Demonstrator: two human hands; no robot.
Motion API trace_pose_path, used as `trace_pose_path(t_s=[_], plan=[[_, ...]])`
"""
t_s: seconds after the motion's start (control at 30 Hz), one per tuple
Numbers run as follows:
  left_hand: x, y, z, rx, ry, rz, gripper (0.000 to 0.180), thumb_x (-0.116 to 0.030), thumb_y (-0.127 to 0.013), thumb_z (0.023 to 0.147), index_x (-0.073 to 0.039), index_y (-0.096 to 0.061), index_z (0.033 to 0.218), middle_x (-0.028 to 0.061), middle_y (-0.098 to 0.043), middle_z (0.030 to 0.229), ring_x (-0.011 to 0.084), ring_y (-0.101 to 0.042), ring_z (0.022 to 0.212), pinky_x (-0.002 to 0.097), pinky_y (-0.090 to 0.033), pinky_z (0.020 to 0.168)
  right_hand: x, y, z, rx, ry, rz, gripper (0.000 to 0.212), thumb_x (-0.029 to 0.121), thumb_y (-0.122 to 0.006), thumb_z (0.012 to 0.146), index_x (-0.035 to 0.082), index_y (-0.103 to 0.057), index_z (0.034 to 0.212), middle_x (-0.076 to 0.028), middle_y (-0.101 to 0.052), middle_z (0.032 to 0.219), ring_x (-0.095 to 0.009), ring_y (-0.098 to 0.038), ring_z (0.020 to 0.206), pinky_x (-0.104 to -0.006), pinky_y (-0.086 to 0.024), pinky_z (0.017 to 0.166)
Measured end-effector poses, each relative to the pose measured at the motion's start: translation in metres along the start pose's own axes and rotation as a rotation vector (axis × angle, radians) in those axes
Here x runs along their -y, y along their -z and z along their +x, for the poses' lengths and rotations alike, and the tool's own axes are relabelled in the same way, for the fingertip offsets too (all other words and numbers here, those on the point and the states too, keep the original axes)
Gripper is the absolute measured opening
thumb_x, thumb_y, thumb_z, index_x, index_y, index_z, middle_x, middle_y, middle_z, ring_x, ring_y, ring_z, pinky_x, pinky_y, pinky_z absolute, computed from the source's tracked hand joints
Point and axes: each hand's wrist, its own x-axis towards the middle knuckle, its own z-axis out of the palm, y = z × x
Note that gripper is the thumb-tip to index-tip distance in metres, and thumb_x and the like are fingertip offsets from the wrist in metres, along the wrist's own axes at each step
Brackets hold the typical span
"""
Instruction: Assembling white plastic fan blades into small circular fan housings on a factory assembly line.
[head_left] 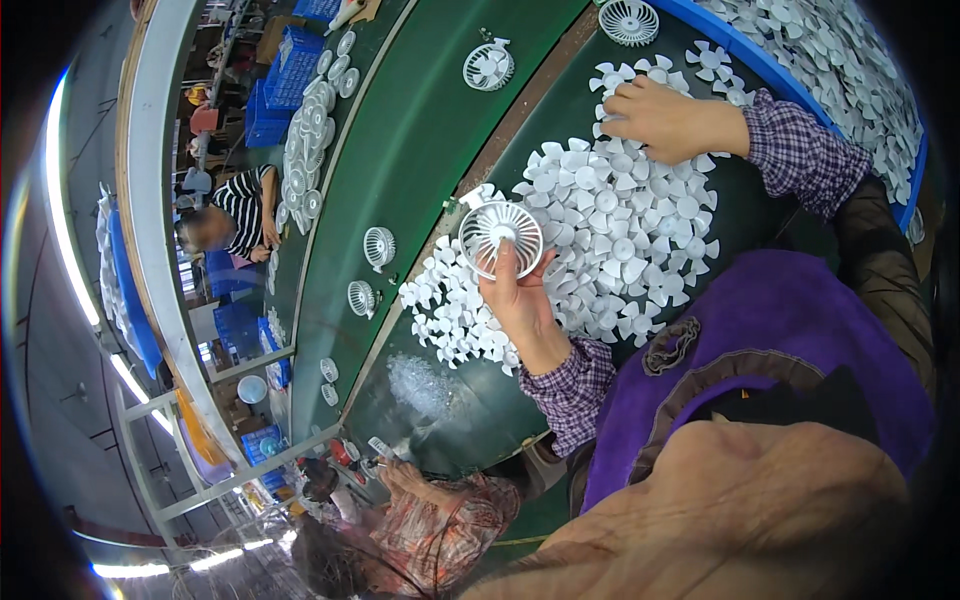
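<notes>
A round white fan cage, with radial ribs and a small stem at its rim, is held up in my left hand. My left thumb lies across its ribbed face, and the fingers wrap its edge. Below and beside it spreads a heap of white fan blades, small propeller shapes lying loose on the dark green work surface. Over the far right part of that heap is my right hand, palm down, its bent fingers apart and touching the blades. Its thumb and fingertips are partly hidden.
A green conveyor belt runs past, carrying several fan cages. A blue-rimmed bin of more blades stands on the right. Clear plastic bits lie left of the heap. Co-workers sit across the belt and at my left.
</notes>
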Motion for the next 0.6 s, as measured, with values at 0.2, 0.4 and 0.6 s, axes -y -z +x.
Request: trace_pose_path(t_s=[0.2, 0.4, 0.6], plan=[[0.003, 0.009, 0.001, 0.007, 0.026, -0.002, 0.032, -0.012, -0.061, 0.088, 0.000, -0.051, 0.117, 0.0121, -0.064, 0.102, 0.0214, -0.067, 0.084, 0.0387, -0.061, 0.064, -0.022, -0.007, 0.027, -0.017, -0.026, 0.086, 0.019, 0.008, -0.061, 0.074, 0.001, -0.064, 0.092, -0.016, -0.061, 0.087, -0.032, -0.060, 0.086, -0.0414, -0.046, 0.074], [0.000, 0.009, 0.008, 0.011, 0.004, 0.020, 0.036, -0.015, -0.063, 0.087, 0.000, -0.051, 0.118, 0.0135, -0.065, 0.101, 0.0245, -0.067, 0.088, 0.0379, -0.061, 0.061, -0.062, -0.030, 0.099, 0.054, -0.381, 0.879, 0.033, 0.015, -0.061, 0.076, -0.002, -0.061, 0.104, -0.015, -0.064, 0.081, -0.024, -0.062, 0.062, -0.0344, -0.050, 0.063], [0.002, 0.026, 0.014, -0.074, -0.010, 0.040, 0.035, -0.014, -0.065, 0.086, -0.001, -0.052, 0.116, 0.0119, -0.065, 0.100, 0.0214, -0.067, 0.084, 0.0358, -0.061, 0.061, -0.061, -0.051, 0.105, -0.155, -0.280, 0.279, 0.028, 0.013, -0.066, 0.070, 0.003, -0.062, 0.096, -0.018, -0.061, 0.097, -0.032, -0.059, 0.094, -0.0407, -0.047, 0.080]])
